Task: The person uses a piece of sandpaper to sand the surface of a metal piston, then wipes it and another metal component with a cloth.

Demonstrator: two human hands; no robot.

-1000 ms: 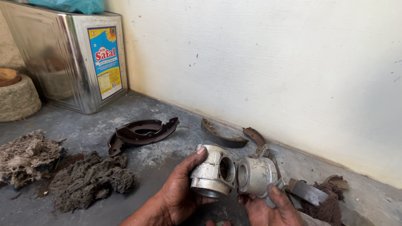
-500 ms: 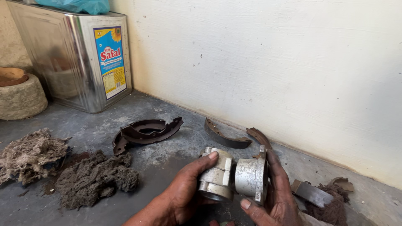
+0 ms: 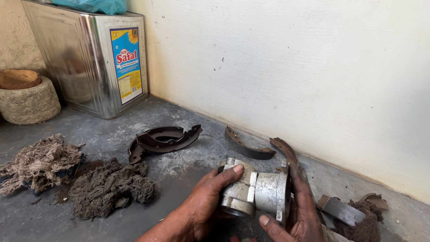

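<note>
A: Status on hands: left hand (image 3: pixel 204 208) wraps the grey metal housing (image 3: pixel 237 192) from the left, thumb pressed on its top edge. Right hand (image 3: pixel 298 213) cups the round metal piece (image 3: pixel 271 192) from the far side, one fingertip hooked under its lower rim. Both closed on their parts, the two parts butted together, held low over the floor (image 3: pixel 179 166) near the wall (image 3: pixel 291 67).

B: Risks?

A: Main one, as I judge it: the joint between the two pieces. Both look like smooth metal, skin looks grimy, so grip may be poor. If they go together skewed they could bind, or one slips out and drops onto concrete.

B: Pinch?

A: Likely. The right fingertip sits right at the rim where the halves meet. Can't tell how tight the seam is from this angle.

B: Surroundings?

A: A flat metal scrap (image 3: pixel 338 209) lies just beside the right hand, with dark fluff next to it. Two curved brake shoes (image 3: pixel 257 150) lie just behind, a darker pair (image 3: pixel 163 139) further left. Clumps of oily cotton waste (image 3: pixel 107 188) at left. Loose fibre or grit could get into an open bore if a part is set down there. Square tin can (image 3: pixel 89 58) and a stone block (image 3: pixel 29 101) are well apart, no concern.
</note>
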